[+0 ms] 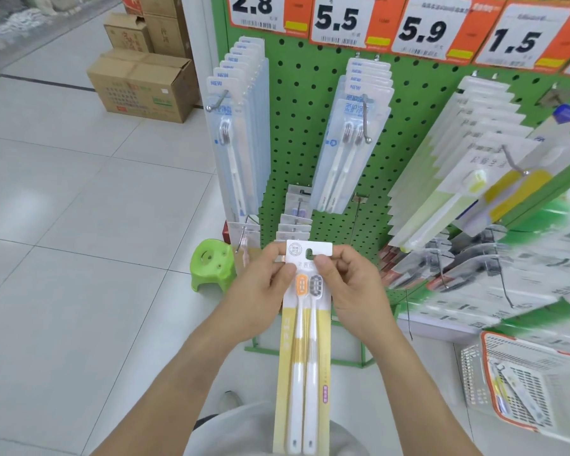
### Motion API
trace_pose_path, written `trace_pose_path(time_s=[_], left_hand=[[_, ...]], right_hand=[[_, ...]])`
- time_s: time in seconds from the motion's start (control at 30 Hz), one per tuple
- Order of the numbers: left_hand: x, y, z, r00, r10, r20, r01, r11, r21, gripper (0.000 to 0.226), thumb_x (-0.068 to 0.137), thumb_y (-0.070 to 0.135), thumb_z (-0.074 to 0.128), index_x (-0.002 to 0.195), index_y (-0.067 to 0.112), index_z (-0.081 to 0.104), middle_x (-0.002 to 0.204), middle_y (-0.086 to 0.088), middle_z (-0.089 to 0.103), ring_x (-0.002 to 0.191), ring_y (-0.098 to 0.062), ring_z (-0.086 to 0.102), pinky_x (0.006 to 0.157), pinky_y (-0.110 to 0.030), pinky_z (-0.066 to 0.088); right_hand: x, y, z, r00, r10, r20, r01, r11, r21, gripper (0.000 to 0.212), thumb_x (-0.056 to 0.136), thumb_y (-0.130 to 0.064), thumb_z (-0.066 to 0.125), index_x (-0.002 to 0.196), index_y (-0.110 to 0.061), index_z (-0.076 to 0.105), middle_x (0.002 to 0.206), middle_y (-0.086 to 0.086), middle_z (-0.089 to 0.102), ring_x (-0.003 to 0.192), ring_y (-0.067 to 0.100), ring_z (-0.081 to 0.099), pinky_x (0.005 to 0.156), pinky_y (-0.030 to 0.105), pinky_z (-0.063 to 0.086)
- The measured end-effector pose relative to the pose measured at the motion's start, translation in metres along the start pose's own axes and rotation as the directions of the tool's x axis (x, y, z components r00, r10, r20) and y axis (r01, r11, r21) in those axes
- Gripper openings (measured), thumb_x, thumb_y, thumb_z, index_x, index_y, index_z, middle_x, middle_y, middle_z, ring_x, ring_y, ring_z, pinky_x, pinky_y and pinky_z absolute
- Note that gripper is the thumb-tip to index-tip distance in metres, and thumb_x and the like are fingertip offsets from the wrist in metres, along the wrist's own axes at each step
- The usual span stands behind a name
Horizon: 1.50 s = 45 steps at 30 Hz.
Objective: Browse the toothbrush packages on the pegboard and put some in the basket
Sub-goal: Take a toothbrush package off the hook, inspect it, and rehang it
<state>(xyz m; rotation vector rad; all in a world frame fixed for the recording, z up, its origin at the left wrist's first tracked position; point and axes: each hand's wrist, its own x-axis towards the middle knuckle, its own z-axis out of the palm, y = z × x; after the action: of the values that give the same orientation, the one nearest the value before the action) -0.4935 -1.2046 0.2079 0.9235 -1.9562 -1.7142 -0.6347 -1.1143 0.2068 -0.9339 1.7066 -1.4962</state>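
A yellow and white twin-pack toothbrush package [305, 363] hangs upright in front of me, with one orange and one grey brush head. My left hand [260, 291] pinches its top left edge and my right hand [352, 291] pinches its top right edge. The green pegboard [310, 133] stands behind, with hanging rows of blue packages [234, 133], more blue twin-packs [352, 136] and yellow-green packages [458, 179]. A white basket with an orange rim [471, 380] sits on the floor at the lower right and holds toothbrush packages.
Price tags [339, 21] run along the top of the pegboard. A green plastic stool [213, 264] stands on the tiled floor left of the rack. Cardboard boxes [142, 83] are stacked at the back left. More packages on hooks [474, 264] fill the lower right.
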Motion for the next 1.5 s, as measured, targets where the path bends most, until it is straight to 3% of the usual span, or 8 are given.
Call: trace_pose_path(time_s=[0.23,0.47,0.67,0.87,0.97,1.13,1.27,1.5], left_hand=[[-0.017,0.003,0.003,0.997,0.014,0.072,-0.006,0.994,-0.110,0.051,0.094,0.008,0.046,0.140,0.031,0.048,0.112,-0.005,0.074,0.098,-0.053,0.061,0.086,-0.069,0.048],[-0.018,0.009,0.009,0.996,0.008,0.087,0.001,0.995,-0.104,0.067,0.092,-0.012,0.048,0.138,0.037,0.048,0.110,-0.001,0.074,0.064,-0.013,0.052,0.065,-0.029,0.040],[-0.023,0.010,0.012,0.994,-0.022,0.104,0.034,0.993,-0.115,0.076,0.089,-0.018,0.048,0.144,0.035,0.042,0.119,0.005,0.072,0.086,-0.024,0.066,0.073,-0.041,0.046],[-0.026,0.015,0.014,0.995,-0.012,0.099,0.024,0.992,-0.123,0.075,0.090,-0.014,0.047,0.142,0.039,0.042,0.122,0.009,0.070,0.075,-0.029,0.060,0.067,-0.042,0.043],[-0.028,0.020,0.015,0.995,-0.010,0.099,0.022,0.993,-0.113,0.079,0.088,-0.012,0.048,0.141,0.045,0.042,0.113,0.006,0.071,0.071,-0.027,0.060,0.063,-0.038,0.044],[-0.032,0.017,0.013,0.991,-0.040,0.131,0.045,0.998,-0.039,0.076,0.083,0.003,0.052,0.134,0.057,0.040,0.106,0.002,0.071,0.063,-0.035,0.054,0.062,-0.039,0.046],[-0.034,0.013,0.011,0.987,-0.050,0.155,0.053,0.998,-0.014,0.074,0.086,0.000,0.052,0.132,0.057,0.043,0.110,0.006,0.072,0.066,-0.047,0.057,0.066,-0.038,0.048],[-0.036,0.013,0.010,0.985,-0.039,0.170,0.043,0.999,-0.020,0.076,0.092,-0.002,0.053,0.135,0.060,0.041,0.109,0.008,0.071,0.063,-0.031,0.052,0.066,-0.035,0.046]], right_hand=[[-0.010,0.003,-0.008,0.998,-0.017,0.058,0.019,0.999,-0.040,0.019,0.105,-0.010,0.051,0.117,-0.017,0.064,0.105,0.001,0.075,0.097,0.020,0.071,0.083,0.032,0.058],[-0.014,0.001,-0.017,0.998,-0.018,0.062,0.019,1.000,-0.008,0.041,0.094,0.008,0.052,0.117,-0.023,0.066,0.105,0.000,0.076,0.099,0.031,0.068,0.084,0.043,0.057],[-0.017,0.004,-0.013,0.997,-0.017,0.072,0.012,0.998,0.067,0.046,0.079,-0.001,0.053,0.119,-0.021,0.066,0.107,0.003,0.076,0.099,0.021,0.070,0.083,0.029,0.056],[-0.012,-0.009,-0.014,0.999,0.053,-0.006,-0.052,0.991,0.126,0.027,0.088,0.008,0.060,0.103,-0.011,0.073,0.080,0.005,0.076,0.063,0.014,0.063,0.054,0.022,0.049],[-0.006,-0.016,-0.012,0.996,0.049,-0.074,-0.040,0.993,0.111,0.008,0.092,-0.017,0.071,0.091,-0.010,0.074,0.071,0.014,0.072,0.059,0.017,0.059,0.052,0.025,0.046],[0.001,-0.025,-0.013,0.990,0.136,-0.023,-0.134,0.987,0.083,0.020,0.083,-0.023,0.081,0.094,-0.008,0.076,0.079,0.020,0.076,0.063,0.022,0.064,0.057,0.032,0.051],[0.012,-0.032,-0.030,0.974,0.213,0.083,-0.208,0.976,-0.066,0.031,0.074,-0.028,0.084,0.092,-0.006,0.072,0.067,0.014,0.074,0.037,0.018,0.050,0.039,0.022,0.041],[0.013,-0.033,-0.032,0.987,0.108,0.121,-0.098,0.992,-0.081,0.041,0.072,-0.018,0.083,0.108,-0.017,0.064,0.067,0.013,0.074,0.040,0.020,0.059,0.039,0.026,0.047]])
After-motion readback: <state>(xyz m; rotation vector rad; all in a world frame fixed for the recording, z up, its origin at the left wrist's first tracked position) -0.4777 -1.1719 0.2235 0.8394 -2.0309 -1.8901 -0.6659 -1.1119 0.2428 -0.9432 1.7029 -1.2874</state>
